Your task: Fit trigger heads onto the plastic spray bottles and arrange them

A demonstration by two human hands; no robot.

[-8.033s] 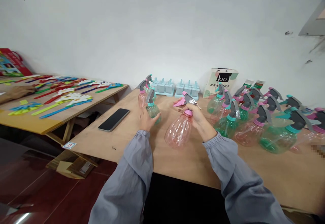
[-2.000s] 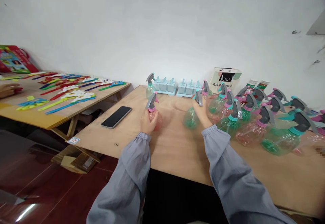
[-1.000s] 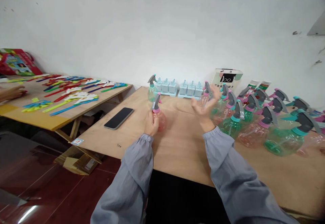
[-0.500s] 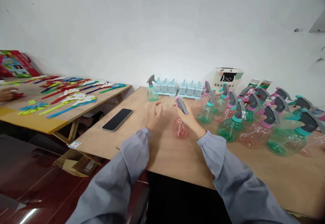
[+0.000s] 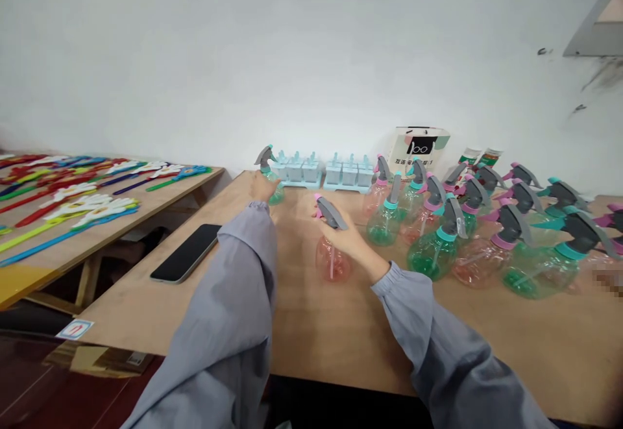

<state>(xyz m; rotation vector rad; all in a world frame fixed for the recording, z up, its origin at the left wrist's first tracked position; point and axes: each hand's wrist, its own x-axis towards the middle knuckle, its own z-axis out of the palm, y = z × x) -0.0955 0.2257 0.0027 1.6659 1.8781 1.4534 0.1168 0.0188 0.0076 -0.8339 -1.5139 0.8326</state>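
Note:
My right hand [image 5: 343, 231] is wrapped round the neck and grey trigger head of a clear pink spray bottle [image 5: 333, 261], which stands upright on the wooden table. Farther off to the left, my left hand [image 5: 263, 187] is closed round the upper body of a clear green spray bottle [image 5: 276, 195] with a grey head; some fingers are hidden there. That bottle stands beside light blue popsicle molds [image 5: 302, 172]. To the right of my right hand are several more pink and green spray bottles [image 5: 433, 254], upright and close together.
A black phone [image 5: 187, 254] lies on the left of the table [image 5: 311, 344]. Behind the bottles stand a printed box [image 5: 418, 156] and two small containers [image 5: 479, 156]. Colourful flower-shaped hand clappers [image 5: 92, 205] cover the neighbouring table. A blurred patch [image 5: 608, 281] sits at the right edge.
My left hand has reached forward and left to the green spray bottle. My right hand still holds the pink one. The view has turned slightly; the other person's hand at left is out of sight.

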